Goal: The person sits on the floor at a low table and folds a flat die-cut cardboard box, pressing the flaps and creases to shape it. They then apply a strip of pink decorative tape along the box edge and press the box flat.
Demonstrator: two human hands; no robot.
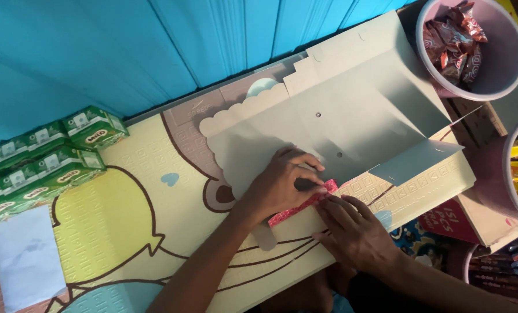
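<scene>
We pinch the red strip with left hand fingers, right hand fingers flat at five o'clock, pressing evenly along the grey card.

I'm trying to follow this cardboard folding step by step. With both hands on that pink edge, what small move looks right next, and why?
Probably press and slide the fingertips along the pink strip to flatten it. The left hand pinches its upper end and the right hand lies flat at its lower side, while the grey cardboard sheet has one flap raised.
</scene>
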